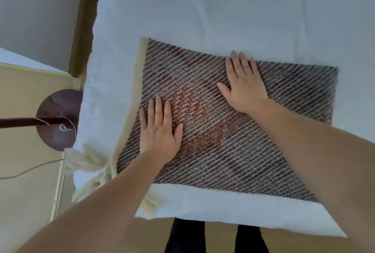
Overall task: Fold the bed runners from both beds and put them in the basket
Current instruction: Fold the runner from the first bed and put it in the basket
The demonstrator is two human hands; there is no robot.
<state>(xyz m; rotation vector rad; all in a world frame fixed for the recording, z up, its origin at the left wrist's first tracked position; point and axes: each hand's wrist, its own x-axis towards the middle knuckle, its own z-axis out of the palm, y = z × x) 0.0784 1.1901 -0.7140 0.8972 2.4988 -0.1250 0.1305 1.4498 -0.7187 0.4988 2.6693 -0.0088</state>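
A bed (223,9) covered in white linen fills most of the view, and you stand at its near edge looking straight down. To your left lies a pale yellowish floor (26,181).

On the bed, directly in front of you, lies the bed runner (263,151), folded into a thick rectangle. Its top face is a brown and cream diagonal weave with an orange pattern in the middle. A plain cream border (140,74) runs along its left edge.

Both of your bare arms reach forward over it. Your left hand (160,131) lies flat on the runner near the left edge, fingers straight and together, grasping nothing. Your right hand (243,84) lies flat further away and to the right, with the fingers spread and the fingertips at the far edge, also grasping nothing.

Your legs in black trousers (184,236) show just below the mattress edge.

On the floor to the left stands a round dark lamp base (58,121) with its pole (20,123) running out of view. Cream tassels (85,159) spill from the runner's near left corner, over the side of the bed. A thin cord (30,168) trails across the floor.
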